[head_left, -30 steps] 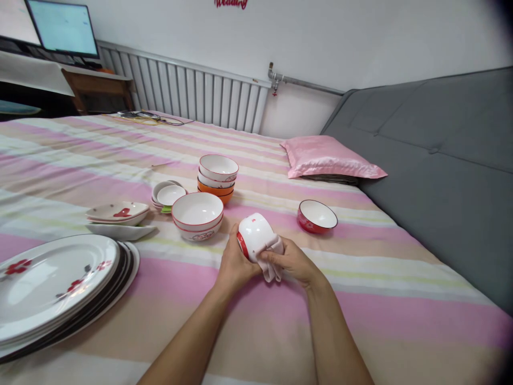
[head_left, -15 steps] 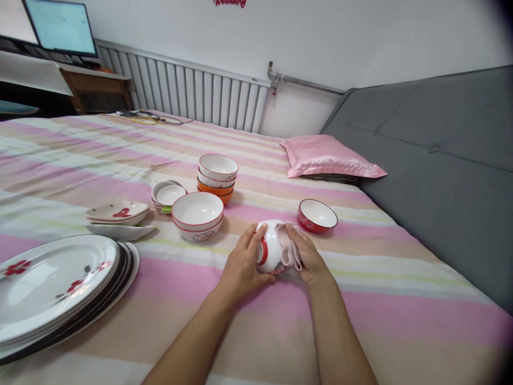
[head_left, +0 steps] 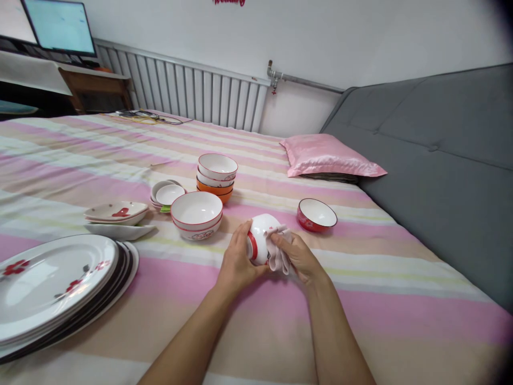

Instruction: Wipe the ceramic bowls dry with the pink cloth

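A white bowl [head_left: 262, 230] with a red foot ring is tipped on its side between my hands, above the striped bedsheet. My left hand [head_left: 239, 262] grips it from the left, fingers over the top and thumb below. Bunched in my right hand [head_left: 298, 255] is a pale pink cloth [head_left: 276, 256], pressed against the bowl's right side. The bowl's opening faces away and is hidden. To the right sits a red bowl [head_left: 317, 215] with a white inside. Left of my hands stand two nested white bowls [head_left: 196, 214] with red rims.
Behind them rises a stack of white and orange bowls [head_left: 216, 176]. Small dishes [head_left: 168, 195], leaf-shaped dishes [head_left: 118, 214] and a pile of plates [head_left: 60, 283] lie leftward. A pink pillow [head_left: 328, 155] rests near the grey headboard [head_left: 433, 160]. Cables [head_left: 152, 116] lie at the far edge.
The bowl has shifted slightly left and turned in my hands. My right hand has moved the cloth left and across the bowl's side. The other dishes stay put.
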### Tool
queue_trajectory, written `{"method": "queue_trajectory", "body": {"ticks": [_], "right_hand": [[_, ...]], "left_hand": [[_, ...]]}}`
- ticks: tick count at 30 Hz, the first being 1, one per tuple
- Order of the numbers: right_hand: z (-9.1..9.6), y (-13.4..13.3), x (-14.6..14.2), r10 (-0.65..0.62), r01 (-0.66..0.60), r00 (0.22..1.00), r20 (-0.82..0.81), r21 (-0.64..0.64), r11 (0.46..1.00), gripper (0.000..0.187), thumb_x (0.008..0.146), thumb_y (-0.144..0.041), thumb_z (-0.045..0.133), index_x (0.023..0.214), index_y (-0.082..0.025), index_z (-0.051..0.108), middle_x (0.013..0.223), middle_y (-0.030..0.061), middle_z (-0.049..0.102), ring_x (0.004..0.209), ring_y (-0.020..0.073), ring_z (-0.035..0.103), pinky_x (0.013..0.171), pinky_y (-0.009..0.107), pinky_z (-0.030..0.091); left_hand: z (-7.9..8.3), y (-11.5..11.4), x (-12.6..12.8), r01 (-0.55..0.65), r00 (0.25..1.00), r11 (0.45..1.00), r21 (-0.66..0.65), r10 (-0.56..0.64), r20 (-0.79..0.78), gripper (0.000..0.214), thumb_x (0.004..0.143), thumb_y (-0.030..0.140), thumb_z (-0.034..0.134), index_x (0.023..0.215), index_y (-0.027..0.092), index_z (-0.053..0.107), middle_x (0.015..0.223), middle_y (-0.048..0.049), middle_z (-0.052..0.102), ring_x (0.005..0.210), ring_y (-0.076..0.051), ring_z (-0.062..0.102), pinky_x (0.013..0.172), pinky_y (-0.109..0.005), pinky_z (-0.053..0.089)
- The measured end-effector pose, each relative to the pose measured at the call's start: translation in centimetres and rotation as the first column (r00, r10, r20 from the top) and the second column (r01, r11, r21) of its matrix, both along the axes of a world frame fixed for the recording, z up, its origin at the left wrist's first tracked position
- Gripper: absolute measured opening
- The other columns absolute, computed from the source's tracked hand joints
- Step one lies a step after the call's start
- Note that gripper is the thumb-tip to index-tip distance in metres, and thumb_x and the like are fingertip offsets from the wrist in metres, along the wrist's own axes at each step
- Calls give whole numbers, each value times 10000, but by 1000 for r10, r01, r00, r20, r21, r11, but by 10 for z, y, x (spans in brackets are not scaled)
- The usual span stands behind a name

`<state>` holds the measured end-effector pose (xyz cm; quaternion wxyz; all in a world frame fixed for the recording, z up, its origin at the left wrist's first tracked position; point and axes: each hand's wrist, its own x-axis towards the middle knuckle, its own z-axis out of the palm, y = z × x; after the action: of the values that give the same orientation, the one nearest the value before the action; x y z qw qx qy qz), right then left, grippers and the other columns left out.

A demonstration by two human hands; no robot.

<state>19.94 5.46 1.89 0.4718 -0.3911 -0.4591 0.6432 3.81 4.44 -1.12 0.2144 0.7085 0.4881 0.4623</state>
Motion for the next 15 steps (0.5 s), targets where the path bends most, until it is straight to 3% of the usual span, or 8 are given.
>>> {"method": "queue_trajectory", "body": {"ticks": [4, 9, 13, 15], "right_hand": [[-4, 1, -1, 63, -64, 996, 70, 10, 998, 349, 718, -436, 744, 892, -153, 638, 582, -8, 643, 399, 120, 578, 308, 182, 378], [-7, 2, -5, 65, -67, 992, 106, 15, 998, 368, 674, -405, 782, 901, -151, 644, 596, -5, 655, 405, 120, 573, 341, 203, 409], [-7, 2, -7, 6, -7, 999, 36, 23, 1000, 343, 656, -365, 800, 886, -150, 662, 623, -6, 663, 449, 104, 578, 413, 206, 446], [-8, 2, -6, 5, -5, 1000, 6, 20, 1000, 337, 659, -366, 798, 876, -147, 660, 604, -8, 657, 442, 106, 574, 421, 209, 449]], "left_hand": [[2, 2, 0, -53, 995, 995, -81, 59, 78, 984, 540, 303, 822, 1386, 178, 337, 1379, -172, 467, 1288, -335, 442, 1055, -471, 385], [5, 3, -1, -101, 976, 963, -251, 145, 163, 993, 533, 191, 782, 1405, 178, 307, 1292, -165, 545, 1193, -338, 532, 994, -473, 431], [6, 3, -5, -95, 977, 971, -218, 132, 165, 927, 525, 200, 792, 1355, 208, 379, 1295, -139, 543, 1207, -330, 515, 1000, -477, 423], [15, 1, -6, -145, 980, 978, -153, 163, 114, 826, 530, 235, 799, 1283, 185, 461, 1278, -142, 549, 1228, -338, 488, 1007, -491, 414]]}}
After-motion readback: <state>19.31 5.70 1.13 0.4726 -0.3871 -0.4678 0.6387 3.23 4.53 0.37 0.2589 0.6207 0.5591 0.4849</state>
